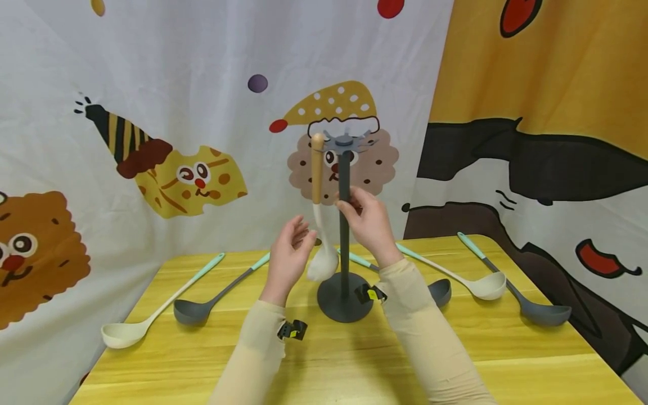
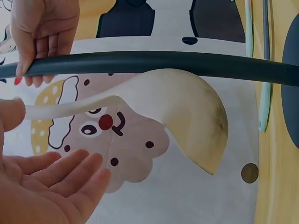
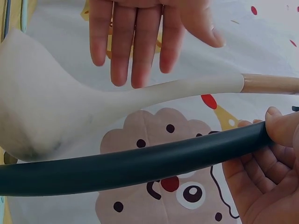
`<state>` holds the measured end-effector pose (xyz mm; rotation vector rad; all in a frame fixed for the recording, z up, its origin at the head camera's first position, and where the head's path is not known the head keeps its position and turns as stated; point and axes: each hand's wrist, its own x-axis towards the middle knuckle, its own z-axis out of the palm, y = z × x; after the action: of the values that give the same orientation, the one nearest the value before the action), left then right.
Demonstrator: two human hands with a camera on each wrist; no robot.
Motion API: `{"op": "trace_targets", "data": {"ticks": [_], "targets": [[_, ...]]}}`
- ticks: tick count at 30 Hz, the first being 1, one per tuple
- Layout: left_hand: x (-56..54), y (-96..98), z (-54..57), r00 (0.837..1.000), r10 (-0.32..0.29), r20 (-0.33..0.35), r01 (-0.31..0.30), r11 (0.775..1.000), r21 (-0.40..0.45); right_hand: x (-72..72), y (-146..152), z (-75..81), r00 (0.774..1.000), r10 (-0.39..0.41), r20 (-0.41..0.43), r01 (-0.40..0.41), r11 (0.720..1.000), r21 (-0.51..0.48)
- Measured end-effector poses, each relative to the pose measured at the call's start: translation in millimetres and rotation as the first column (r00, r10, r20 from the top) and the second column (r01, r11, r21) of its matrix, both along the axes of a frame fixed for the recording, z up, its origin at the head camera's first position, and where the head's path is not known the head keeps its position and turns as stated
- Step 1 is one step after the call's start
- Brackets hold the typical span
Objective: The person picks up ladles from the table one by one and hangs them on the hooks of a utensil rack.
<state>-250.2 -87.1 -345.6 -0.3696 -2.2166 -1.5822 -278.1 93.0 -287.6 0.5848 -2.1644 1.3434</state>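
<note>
A white ladle [image 1: 323, 265] with a wooden handle [image 1: 316, 174] hangs bowl-down on the left side of a dark grey utensil stand [image 1: 345, 236]. My right hand [image 1: 372, 224] pinches the stand's upright pole between thumb and fingers, about midway up. To the left of the ladle is my left hand [image 1: 290, 253], its fingers loosely extended and nothing in its grasp. In the left wrist view that hand [image 2: 56, 182] is beside the ladle's white neck [image 2: 70, 108], palm showing. The ladle's bowl [image 3: 32, 102] lies alongside the pole [image 3: 131, 168] in the right wrist view.
Left on the wooden table [image 1: 324, 360] lie a white ladle [image 1: 124, 334] and a grey ladle [image 1: 192, 312]. At right are another grey ladle [image 1: 440, 292], a white ladle [image 1: 490, 286] and a further grey ladle [image 1: 545, 314]. A cartoon-printed curtain [image 1: 212, 67] hangs behind.
</note>
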Motion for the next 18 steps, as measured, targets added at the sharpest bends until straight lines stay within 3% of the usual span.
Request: {"op": "trace_targets", "data": {"ticks": [8,18], "targets": [[5.2,-7.2,-9.2,1.0,0.025,0.004,-0.024,0.987,-0.162,0.4,1,0.3,1.0,0.009,-0.013,-0.009,1.0,0.004],[8.6,-18.0,-27.0,0.999,0.036,0.008,-0.033,0.969,-0.247,0.2,1,-0.9,1.0,0.017,-0.003,-0.017,1.0,-0.002]]}}
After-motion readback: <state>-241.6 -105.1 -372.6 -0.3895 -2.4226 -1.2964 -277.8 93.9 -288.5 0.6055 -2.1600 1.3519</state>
